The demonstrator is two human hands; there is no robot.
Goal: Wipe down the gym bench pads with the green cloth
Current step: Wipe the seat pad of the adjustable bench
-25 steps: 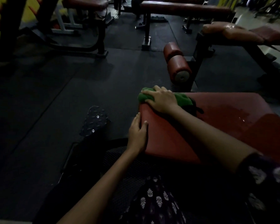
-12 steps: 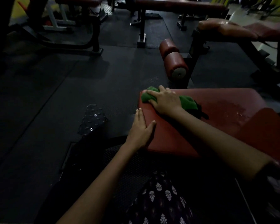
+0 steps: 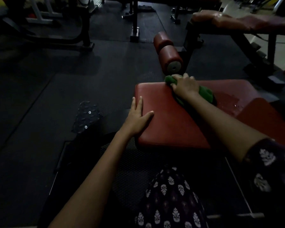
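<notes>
Cloth (image 3: pixel 204 93) on pad (image 3: pixel 169 122) far edge, under right hand (image 3: pixel 186 87); left hand (image 3: pixel 136 120) at pad's left edge (thumb on top); roller pads (image 3: pixel 170 58) beyond.

Black rubber floor mats (image 3: pixel 59 89) cover the ground, seams running across them. At 12 o'clock a black steel bench post (image 3: pixel 135 18) stands on a small foot plate. At 10 o'clock a curved black machine frame (image 3: pixel 67 41) sits beside white steel legs (image 3: pixel 39 13). Toward 8 o'clock a dark studded footplate (image 3: pixel 86 118) lies tilted on the floor. At 6 o'clock, dark clothing with a white leaf print (image 3: pixel 171 204) fills the bottom edge.
</notes>
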